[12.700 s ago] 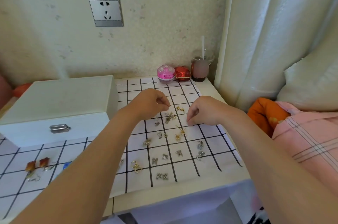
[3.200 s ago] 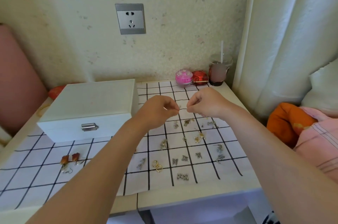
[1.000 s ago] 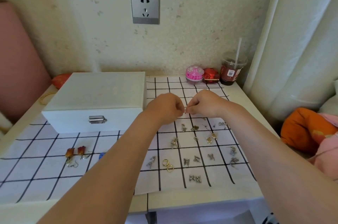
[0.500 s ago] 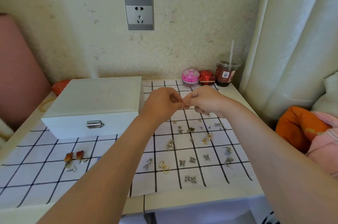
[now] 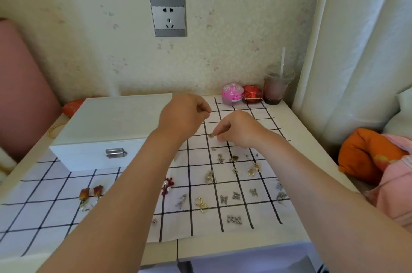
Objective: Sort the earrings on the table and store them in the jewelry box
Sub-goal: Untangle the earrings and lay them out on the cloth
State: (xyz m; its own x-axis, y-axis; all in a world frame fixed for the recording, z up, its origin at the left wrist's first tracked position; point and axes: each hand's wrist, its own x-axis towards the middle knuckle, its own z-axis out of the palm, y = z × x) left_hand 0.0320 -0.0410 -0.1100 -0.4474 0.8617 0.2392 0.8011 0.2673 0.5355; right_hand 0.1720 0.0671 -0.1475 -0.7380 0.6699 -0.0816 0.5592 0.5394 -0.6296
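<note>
Jewelry box [image 5: 111, 121] sits rear left on the table [image 5: 310, 138], on the grid cloth [image 5: 256, 217]. Earrings are spread over the cloth, right of the box and in front of it. Hoop pair [image 5: 201, 204] lies near the front, butterfly studs [image 5: 224, 199] just right of it, drop pair [image 5: 91, 192] in front of the box. By the wall: small round container [image 5: 232, 93], second container [image 5: 252, 94] just right, cup with straw [image 5: 276, 87] rightmost. Wall socket [image 5: 168, 17] above. Curtain [image 5: 356, 49] right of the table. My left hand [image 5: 185, 114] is over the box's right edge, my right hand [image 5: 238, 130] over the cloth.

wall socket [image 5: 168, 16], pink tin [image 5: 232, 93], red tin [image 5: 252, 93], lidded drink cup [image 5: 276, 88], white curtain [image 5: 356, 38]
</note>
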